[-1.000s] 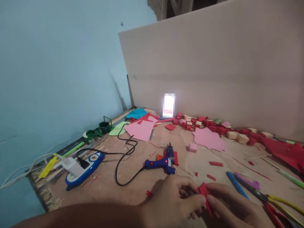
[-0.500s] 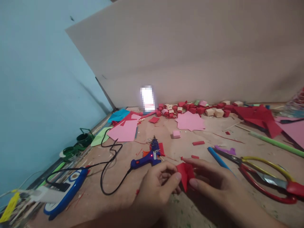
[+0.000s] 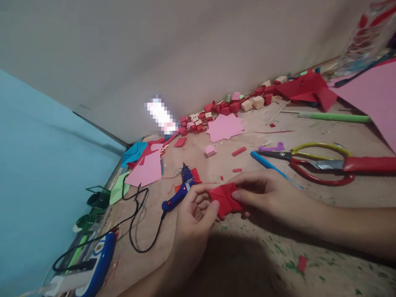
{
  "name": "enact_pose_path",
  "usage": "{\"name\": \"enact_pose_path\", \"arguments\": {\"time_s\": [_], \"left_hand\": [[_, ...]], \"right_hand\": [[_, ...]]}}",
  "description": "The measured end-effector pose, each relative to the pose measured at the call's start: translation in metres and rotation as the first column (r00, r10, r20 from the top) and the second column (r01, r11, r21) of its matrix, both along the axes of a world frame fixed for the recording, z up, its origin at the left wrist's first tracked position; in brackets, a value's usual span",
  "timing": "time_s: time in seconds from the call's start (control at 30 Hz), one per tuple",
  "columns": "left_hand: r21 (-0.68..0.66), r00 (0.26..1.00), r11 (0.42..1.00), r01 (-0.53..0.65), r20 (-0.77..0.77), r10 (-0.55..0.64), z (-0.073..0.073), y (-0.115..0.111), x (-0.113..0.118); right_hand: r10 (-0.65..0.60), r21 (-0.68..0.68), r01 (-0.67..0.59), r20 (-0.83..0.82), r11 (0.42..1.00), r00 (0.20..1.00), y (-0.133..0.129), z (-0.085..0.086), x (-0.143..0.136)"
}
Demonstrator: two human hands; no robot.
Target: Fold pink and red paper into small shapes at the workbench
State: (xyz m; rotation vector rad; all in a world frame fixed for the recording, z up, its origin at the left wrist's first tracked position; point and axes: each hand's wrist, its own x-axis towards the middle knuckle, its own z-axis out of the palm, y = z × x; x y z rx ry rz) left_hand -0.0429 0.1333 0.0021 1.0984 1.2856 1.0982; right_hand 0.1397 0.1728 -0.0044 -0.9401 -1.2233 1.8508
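Your head view has swung right and tilted since the last frame, and the red paper piece (image 3: 225, 200), a narrower folded shape then, now shows a broader, flatter face between your hands. In that head view, the only one you have, it sits low in the middle, held just above the table (image 3: 173, 243). Your left hand (image 3: 198, 208) pinches its left side, thumb in front and the other fingers curled behind; your right hand (image 3: 262, 192) grips the other side, thumb pressed on the face.

Judging by the crease lines, your folding is begun but unfinished: the piece has no closed sides yet, unlike the small boxes (image 3: 224, 108) clustered at the back or the pink cube (image 3: 210, 150) standing alone. Those look done (a few even seem to have faces drawn on). What remains for you is probably closing this piece up, and maybe gluing it; the glue gun (image 3: 175, 201) lies near your left hand with its red light on. More stock seems left too: the pink sheets (image 3: 225, 127) and the large red sheet (image 3: 306, 88) lie unfolded into boxes, and the scissors (image 3: 287, 156) rest beyond your right hand, unheld.
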Motion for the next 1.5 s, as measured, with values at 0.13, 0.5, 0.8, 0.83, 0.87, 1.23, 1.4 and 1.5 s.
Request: {"name": "enact_pose_path", "arguments": {"time_s": [0.13,0.5,0.8,0.83,0.87,1.23,1.4,1.5], "left_hand": [[-0.012,0.998,0.999,0.046,-0.043,-0.047,0.003,0.0,0.002],[-0.075,1.0,0.997,0.006,-0.011,-0.007,0.002,0.0,0.0],[-0.069,0.996,0.994,0.087,0.018,-0.085,0.003,0.0,-0.002],[-0.077,0.997,0.994,0.082,0.011,-0.081,0.003,0.0,0.0],[-0.079,0.998,0.995,0.066,0.004,-0.066,0.002,0.0,0.001],[0.105,0.998,0.994,0.008,0.063,-0.014,-0.002,0.001,0.001],[0.07,0.995,0.998,-0.004,0.097,-0.003,-0.001,0.002,-0.002],[0.055,0.994,0.999,-0.002,0.112,-0.004,-0.002,0.001,-0.004]], "right_hand": [[0.056,0.076,-0.061,0.068,0.995,0.996,0.002,0.002,0.002],[0.086,0.159,-0.116,0.183,0.98,0.979,0.004,0.007,0.006],[0.112,0.173,-0.13,0.111,0.976,0.988,0.006,-0.001,0.006],[0.11,0.188,-0.131,0.118,0.973,0.987,0.006,0.0,0.005],[0.108,0.206,-0.133,0.128,0.969,0.986,0.006,0.0,0.005],[0.145,0.22,-0.158,0.072,0.963,0.987,0.006,0.002,0.004],[0.165,0.243,-0.194,0.136,0.95,0.977,0.005,0.009,0.01],[0.185,0.155,-0.189,0.038,0.97,0.982,0.002,0.01,0.012]]}}
